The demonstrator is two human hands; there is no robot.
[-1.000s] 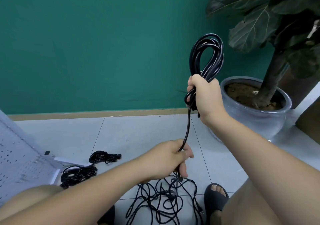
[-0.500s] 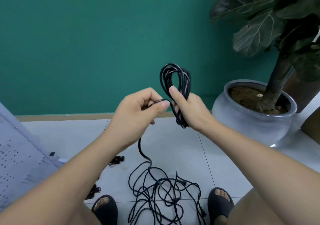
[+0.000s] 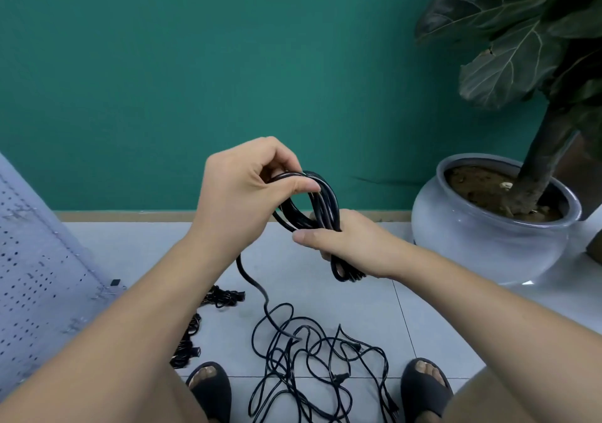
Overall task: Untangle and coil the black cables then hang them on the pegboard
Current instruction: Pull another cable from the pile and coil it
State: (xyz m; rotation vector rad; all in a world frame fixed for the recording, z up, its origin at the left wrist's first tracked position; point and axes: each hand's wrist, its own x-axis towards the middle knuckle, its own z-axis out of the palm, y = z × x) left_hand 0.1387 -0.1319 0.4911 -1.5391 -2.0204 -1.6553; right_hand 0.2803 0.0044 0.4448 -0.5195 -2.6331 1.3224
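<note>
Grey pegboard (image 3: pixel 39 276) stands left of the hands. Below them, tangled black cables (image 3: pixel 338 377) lie on the floor (image 3: pixel 146 253). Right hand (image 3: pixel 355 243) clamps the coil (image 3: pixel 325 201); left hand (image 3: pixel 241 194) pinches its top loop. Risk: the trailing strand (image 3: pixel 250 279) may snag in the tangle, pulling loops loose.

Black is being shown by the coiled cable (image 3: pixel 326 201), loose cables (image 3: pixel 294 346) and sandals (image 3: pixel 420 390); teal by the wall (image 3: pixel 195 64), grey by the plant pot (image 3: pixel 472 243), dots by the pegboard (image 3: pixel 32 276).
</note>
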